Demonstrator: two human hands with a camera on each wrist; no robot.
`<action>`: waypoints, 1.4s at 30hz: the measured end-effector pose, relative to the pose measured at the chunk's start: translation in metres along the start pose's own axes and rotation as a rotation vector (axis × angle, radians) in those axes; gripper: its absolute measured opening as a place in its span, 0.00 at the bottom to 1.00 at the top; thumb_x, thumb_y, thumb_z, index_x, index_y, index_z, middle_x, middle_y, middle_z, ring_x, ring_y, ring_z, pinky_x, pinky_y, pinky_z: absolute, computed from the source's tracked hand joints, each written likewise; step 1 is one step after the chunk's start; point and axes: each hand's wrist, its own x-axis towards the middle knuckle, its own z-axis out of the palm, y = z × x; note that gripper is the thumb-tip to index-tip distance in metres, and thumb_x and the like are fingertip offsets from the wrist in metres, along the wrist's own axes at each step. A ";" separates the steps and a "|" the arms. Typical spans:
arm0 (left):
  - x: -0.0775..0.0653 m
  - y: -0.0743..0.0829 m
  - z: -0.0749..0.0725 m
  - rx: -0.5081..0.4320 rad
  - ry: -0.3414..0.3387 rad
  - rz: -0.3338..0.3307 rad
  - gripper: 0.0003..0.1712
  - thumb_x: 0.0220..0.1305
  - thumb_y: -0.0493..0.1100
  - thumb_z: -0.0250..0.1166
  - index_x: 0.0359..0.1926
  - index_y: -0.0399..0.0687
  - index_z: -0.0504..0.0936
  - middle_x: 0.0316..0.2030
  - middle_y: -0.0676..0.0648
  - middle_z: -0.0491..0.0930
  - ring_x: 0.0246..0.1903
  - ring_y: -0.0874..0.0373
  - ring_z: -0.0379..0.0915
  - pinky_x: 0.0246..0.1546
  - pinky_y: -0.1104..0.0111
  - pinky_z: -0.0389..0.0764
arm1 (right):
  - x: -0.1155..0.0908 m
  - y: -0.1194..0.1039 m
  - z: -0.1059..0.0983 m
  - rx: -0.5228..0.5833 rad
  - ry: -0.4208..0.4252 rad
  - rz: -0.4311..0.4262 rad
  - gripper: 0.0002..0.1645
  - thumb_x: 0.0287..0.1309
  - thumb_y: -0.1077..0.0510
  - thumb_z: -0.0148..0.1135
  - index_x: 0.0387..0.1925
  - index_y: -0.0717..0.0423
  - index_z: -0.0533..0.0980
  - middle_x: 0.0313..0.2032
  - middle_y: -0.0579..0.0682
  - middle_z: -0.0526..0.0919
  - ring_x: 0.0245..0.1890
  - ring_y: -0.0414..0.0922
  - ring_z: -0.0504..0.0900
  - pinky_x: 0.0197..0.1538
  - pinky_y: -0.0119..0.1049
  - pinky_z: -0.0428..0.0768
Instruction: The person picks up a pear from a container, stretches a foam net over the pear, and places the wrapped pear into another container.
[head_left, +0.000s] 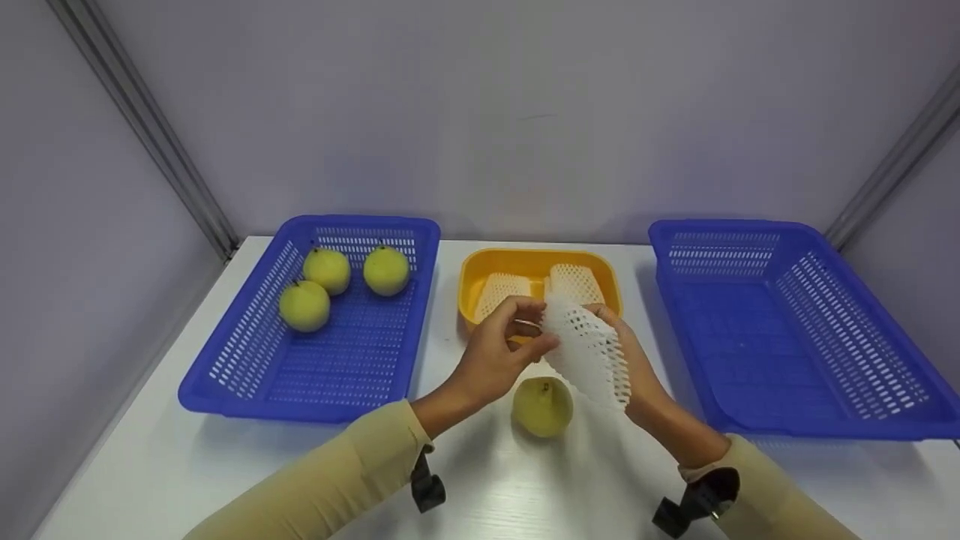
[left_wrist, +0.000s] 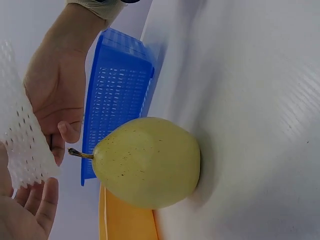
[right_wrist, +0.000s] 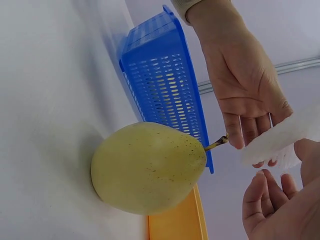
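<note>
At mid-frame, the left hand (head_left: 499, 352) and right hand (head_left: 636, 358) pinch a white foam-net sleeve (head_left: 587, 349) between curled fingers (head_left: 525, 305), apparently opening it; covering the round yellow-green pear (head_left: 543, 416), lower centre, likely calls for spreading it wider.

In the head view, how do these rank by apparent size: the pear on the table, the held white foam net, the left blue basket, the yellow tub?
Left blue basket
Yellow tub, partly hidden
Held white foam net
Pear on the table
</note>
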 end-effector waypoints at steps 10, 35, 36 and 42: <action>-0.001 -0.001 -0.001 0.090 0.027 -0.025 0.20 0.66 0.41 0.70 0.57 0.38 0.83 0.50 0.44 0.85 0.48 0.55 0.83 0.49 0.68 0.84 | 0.001 0.000 -0.003 -0.003 -0.085 -0.055 0.16 0.75 0.68 0.44 0.59 0.64 0.70 0.47 0.47 0.82 0.45 0.40 0.82 0.45 0.31 0.84; 0.003 -0.001 -0.011 -0.250 0.108 -0.121 0.20 0.66 0.31 0.68 0.58 0.32 0.76 0.43 0.44 0.79 0.41 0.57 0.78 0.47 0.68 0.83 | 0.009 0.008 -0.005 -0.037 0.122 0.027 0.05 0.74 0.66 0.50 0.41 0.61 0.73 0.37 0.50 0.79 0.36 0.42 0.78 0.38 0.32 0.80; 0.003 -0.001 -0.011 -0.271 0.109 -0.133 0.21 0.67 0.32 0.68 0.59 0.32 0.76 0.43 0.44 0.78 0.41 0.57 0.78 0.47 0.68 0.83 | 0.010 0.008 -0.005 -0.017 0.120 0.031 0.06 0.75 0.65 0.49 0.40 0.60 0.72 0.36 0.50 0.78 0.35 0.42 0.78 0.37 0.32 0.79; 0.001 -0.002 -0.014 -0.337 0.102 -0.202 0.20 0.72 0.37 0.65 0.61 0.36 0.73 0.45 0.44 0.76 0.39 0.57 0.77 0.42 0.68 0.83 | 0.010 0.007 -0.005 0.036 0.113 0.070 0.07 0.78 0.61 0.48 0.39 0.58 0.69 0.33 0.50 0.74 0.31 0.42 0.72 0.29 0.31 0.69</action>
